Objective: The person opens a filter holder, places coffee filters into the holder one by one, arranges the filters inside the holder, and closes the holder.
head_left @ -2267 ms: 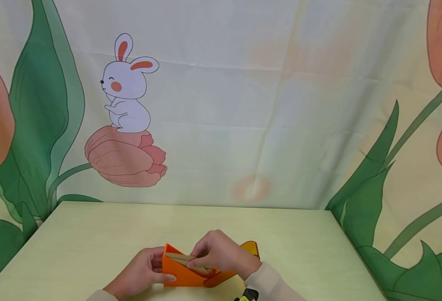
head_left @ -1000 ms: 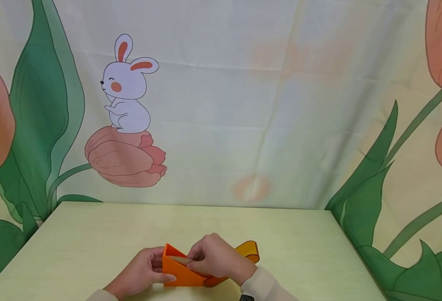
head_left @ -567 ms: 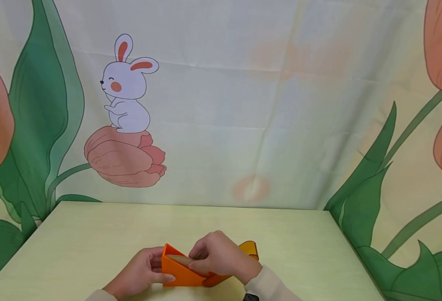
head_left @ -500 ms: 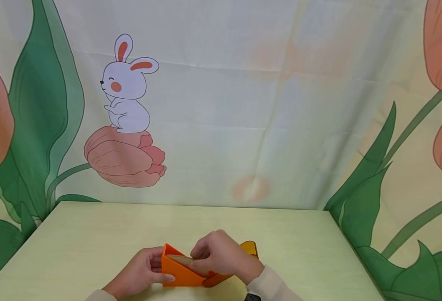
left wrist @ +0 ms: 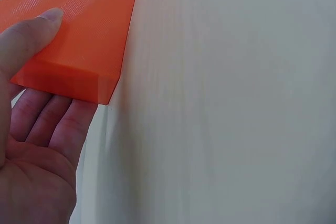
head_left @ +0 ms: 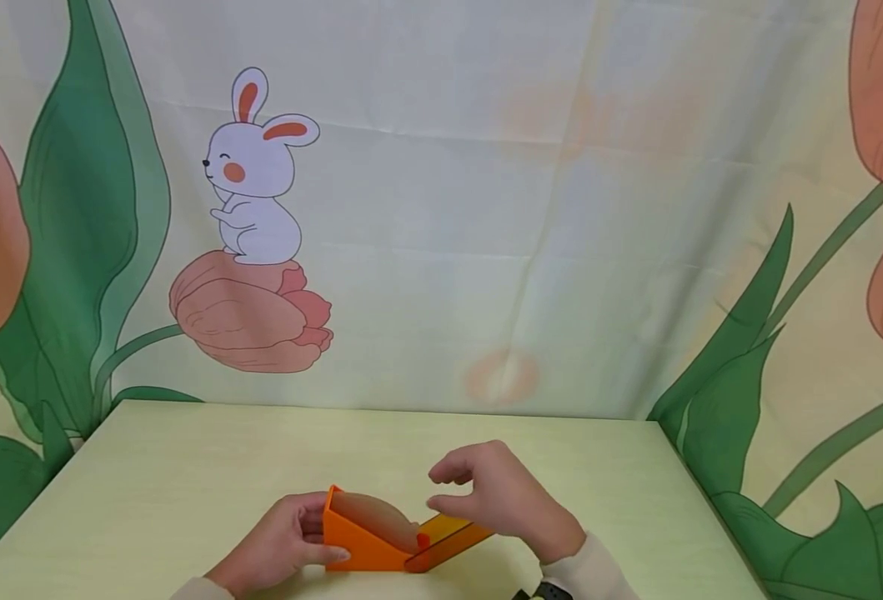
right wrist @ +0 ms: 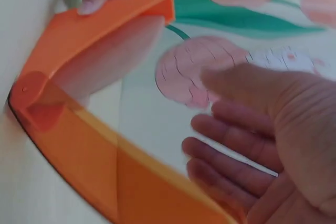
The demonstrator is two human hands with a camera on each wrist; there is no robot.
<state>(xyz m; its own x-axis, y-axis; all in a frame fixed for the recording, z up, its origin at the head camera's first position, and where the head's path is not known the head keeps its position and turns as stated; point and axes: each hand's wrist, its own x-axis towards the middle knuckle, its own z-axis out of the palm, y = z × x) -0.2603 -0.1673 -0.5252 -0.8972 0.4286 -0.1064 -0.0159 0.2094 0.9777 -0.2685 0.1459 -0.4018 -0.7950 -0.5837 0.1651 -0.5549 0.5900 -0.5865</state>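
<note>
Left hand [head_left: 279, 546] grips orange case [head_left: 362, 533] near tabletop front edge; right hand [head_left: 497, 496] loosely open, lifted off case since earlier, holding nothing.

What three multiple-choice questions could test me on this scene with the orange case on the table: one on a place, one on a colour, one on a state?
1. Where does the orange case sit?
A. on the pale table
B. on the floor
C. on a shelf

2. What colour is the clear lid hinged to the case?
A. blue
B. amber-orange
C. green

3. What is the right hand doing?
A. gripping the lid
B. pressing flat on the table
C. hovering above the lid, fingers loosely curled, holding nothing

Answers:
1 A: the head view shows the case on the tabletop, with the left hand holding its end.
2 B: the right wrist view shows it see-through amber.
3 C: a gap shows between hand and lid.
</note>
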